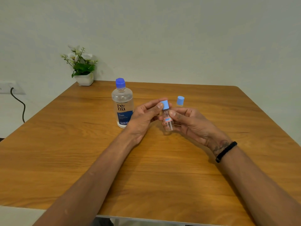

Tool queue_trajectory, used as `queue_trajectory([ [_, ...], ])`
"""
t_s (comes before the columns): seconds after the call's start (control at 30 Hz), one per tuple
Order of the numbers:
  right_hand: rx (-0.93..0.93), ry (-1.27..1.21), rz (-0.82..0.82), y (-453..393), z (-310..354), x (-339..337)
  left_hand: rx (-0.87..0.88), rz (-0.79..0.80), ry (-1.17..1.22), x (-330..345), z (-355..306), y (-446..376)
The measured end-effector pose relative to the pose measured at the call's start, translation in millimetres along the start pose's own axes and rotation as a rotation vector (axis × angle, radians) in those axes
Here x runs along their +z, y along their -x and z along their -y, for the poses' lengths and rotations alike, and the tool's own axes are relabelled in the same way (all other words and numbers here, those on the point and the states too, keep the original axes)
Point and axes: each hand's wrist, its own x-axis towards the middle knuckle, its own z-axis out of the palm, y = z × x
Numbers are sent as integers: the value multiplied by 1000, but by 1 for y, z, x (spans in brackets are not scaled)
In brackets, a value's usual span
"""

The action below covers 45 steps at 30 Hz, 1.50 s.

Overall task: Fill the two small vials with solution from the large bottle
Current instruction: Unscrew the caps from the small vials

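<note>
We hold 1 small clear vial (pixel 168 121) upright above the wooden table (pixel 81 160), just in front of us, between both hands. Our right hand (pixel 189 123) wraps its curled fingers and thumb around the glass body, the thumb lying just above the red-and-blue label. Our left hand (pixel 143 118) pinches the vial's light-blue cap (pixel 164 104) between thumb and fingertips; the cap sits on the neck, and we cannot tell whether it is loosened. Neither hand is slack: both are closed on this 1 vial, left on the cap, right on the body.

We count 2 small vials. The 2nd vial (pixel 180 101) stands behind our right hand, its own light-blue cap on, its lower part hidden by our fingers. Both look empty as far as we can see.

There is 1 large bottle (pixel 122 103), standing upright on the table just left of our left hand, darker blue cap in place, clear liquid nearly to the shoulder, its label reading "re-nu fresh".

At the table's far left corner sits 1 potted plant (pixel 81 66) with white flowers. A black band (pixel 226 151) circles our right wrist.
</note>
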Motion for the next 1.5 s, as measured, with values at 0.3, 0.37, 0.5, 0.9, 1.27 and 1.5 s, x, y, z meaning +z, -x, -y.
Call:
queue_trajectory([
  [0.3, -96, 73, -94, -2, -8, 10, 96, -172, -124, 0, 3, -1],
  [0.37, -99, 109, -88, -2, -9, 10, 85, -185, -131, 0, 2, -1],
  [0.5, -112, 162, -137, -4, -10, 5, 45, -132, -152, -1, 0, 0],
  [0.9, -168, 265, -191, -6, -14, 2, 134, -154, -303, -2, 2, 0],
  [1.27, -252, 515, -193, -7, -14, -3, 227, -220, -478, -2, 9, 0],
  [1.5, -317, 675, -214, -6, -10, -2, 266, -297, -577, 2, 9, 1],
])
